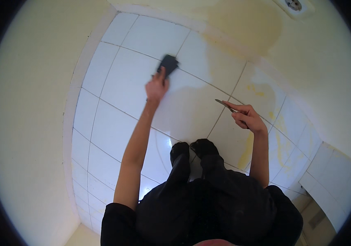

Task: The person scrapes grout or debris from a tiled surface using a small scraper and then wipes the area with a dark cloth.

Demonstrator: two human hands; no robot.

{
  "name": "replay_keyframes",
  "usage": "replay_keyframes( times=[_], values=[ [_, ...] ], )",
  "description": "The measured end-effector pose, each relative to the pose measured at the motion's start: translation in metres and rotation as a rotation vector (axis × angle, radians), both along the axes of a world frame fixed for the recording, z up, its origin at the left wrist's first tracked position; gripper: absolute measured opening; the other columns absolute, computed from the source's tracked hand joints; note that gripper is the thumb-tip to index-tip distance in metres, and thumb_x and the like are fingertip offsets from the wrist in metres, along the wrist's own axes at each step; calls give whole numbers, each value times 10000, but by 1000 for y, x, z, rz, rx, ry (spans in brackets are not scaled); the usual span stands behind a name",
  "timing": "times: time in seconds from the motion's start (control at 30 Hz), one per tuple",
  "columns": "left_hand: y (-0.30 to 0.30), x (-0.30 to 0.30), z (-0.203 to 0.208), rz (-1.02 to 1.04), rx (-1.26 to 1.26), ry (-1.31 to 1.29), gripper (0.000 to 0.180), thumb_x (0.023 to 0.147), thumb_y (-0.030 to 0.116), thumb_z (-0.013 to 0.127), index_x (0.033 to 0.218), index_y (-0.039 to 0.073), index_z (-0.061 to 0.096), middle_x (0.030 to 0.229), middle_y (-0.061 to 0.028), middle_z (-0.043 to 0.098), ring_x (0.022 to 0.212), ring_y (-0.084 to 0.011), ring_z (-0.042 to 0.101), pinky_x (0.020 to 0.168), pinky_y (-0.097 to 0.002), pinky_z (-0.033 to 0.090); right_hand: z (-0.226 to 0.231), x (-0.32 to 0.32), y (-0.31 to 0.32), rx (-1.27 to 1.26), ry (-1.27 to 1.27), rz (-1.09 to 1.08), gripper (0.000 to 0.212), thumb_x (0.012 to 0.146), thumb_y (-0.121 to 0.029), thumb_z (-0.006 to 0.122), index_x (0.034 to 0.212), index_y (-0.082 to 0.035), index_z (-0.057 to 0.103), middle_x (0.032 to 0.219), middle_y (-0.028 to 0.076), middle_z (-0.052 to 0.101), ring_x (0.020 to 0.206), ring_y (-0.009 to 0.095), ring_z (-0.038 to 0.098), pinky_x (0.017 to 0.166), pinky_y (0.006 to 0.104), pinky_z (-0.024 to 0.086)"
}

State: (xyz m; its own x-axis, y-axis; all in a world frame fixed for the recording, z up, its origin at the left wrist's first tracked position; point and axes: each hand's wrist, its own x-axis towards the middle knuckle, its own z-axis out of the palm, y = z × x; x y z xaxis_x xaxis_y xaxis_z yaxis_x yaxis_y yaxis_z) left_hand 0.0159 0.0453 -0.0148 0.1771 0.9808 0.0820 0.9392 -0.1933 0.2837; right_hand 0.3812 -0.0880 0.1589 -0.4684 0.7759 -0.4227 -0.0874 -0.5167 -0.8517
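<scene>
My left hand (157, 88) reaches far out over the white tiled floor, its fingers closed on the near end of a dark rectangular block (169, 63). Motion smears the block, and I cannot make out its kind or whether it presses on the tiles. At the right, my right hand (247, 117) grips a small knife (221, 102). The thin blade points left, an extended finger lies along it, and the rest of the handle is hidden in the palm. The knife is held above the floor.
White floor tiles (138, 35) carry yellow smears (280, 143) on the right. Cream walls meet the floor at left and back. My dark-covered feet (202, 147) stand below my hands. A wall socket (293, 5) is at the top right, and a tiled step (335, 176) at the lower right.
</scene>
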Motion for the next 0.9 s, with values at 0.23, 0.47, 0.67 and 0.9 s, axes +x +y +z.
replay_keyframes(
  times=[0.23, 0.47, 0.67, 0.9],
  values=[
    [-170, 141, 22, -846, -268, -176, 582, 864, 231, 630, 1426, 148, 501, 1018, -85, 634, 759, -254, 691, 541, -401, 551, -1, 4, 2, 38, 32, -1, 482, 991, -114, 534, 1466, -42, 491, 511, -87, 337, 447, 28, 273, 437, 237, 239],
    [-120, 124, -3, -729, -164, -162, 557, 870, 217, 613, 1414, 301, 520, 1121, -72, 651, 809, -267, 707, 552, -399, 566, 5, 5, 6, 9, -66, -14, 469, 994, -152, 571, 1454, -78, 520, 507, -91, 339, 444, 28, 273, 445, 229, 254],
    [-8, 37, 22, -98, 60, -50, 528, 851, 186, 621, 1376, 238, 590, 1046, -95, 647, 731, -293, 685, 554, -421, 567, -22, 1, -5, 73, -383, -204, 442, 998, -187, 606, 1436, -149, 558, 510, -97, 351, 439, 17, 295, 432, 228, 250],
    [-85, 57, 4, -782, -73, -166, 541, 865, 211, 605, 1395, 121, 545, 953, -71, 612, 753, -244, 667, 595, -403, 563, -24, -2, -12, 46, -432, -425, 451, 987, -154, 619, 1434, -172, 565, 555, -106, 334, 479, 23, 294, 451, 236, 256]
  ],
)
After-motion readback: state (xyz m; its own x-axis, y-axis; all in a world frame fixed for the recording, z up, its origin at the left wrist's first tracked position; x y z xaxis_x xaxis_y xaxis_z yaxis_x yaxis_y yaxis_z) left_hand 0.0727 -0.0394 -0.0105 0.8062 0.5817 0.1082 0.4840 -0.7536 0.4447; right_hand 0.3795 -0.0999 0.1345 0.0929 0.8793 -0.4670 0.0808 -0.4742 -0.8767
